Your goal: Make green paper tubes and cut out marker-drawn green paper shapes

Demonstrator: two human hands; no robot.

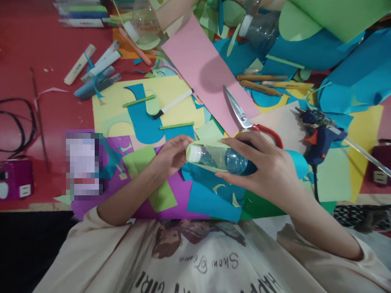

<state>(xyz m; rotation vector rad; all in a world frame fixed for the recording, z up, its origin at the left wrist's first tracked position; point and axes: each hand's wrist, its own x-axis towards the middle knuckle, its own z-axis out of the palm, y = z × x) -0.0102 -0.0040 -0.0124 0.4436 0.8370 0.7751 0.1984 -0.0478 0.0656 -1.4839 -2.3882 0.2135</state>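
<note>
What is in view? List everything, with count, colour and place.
bottle: 1, clear with white cap, held on its side, centre
strip: 1, light green, over bottle's neck
sheet: 1, pink, top centre
scissors: 1, red handles, blades on sheet
glue gun: 1, blue, right
spare bottles: 2, clear, top edge
markers: several, white and grey, upper left
paper: many pieces, blue, yellow, green, purple, across table
cable: 1, black, left edge
table: 1, red, under all
left hand: 1, pinching strip at cap end
right hand: 1, gripping bottle's body
</note>
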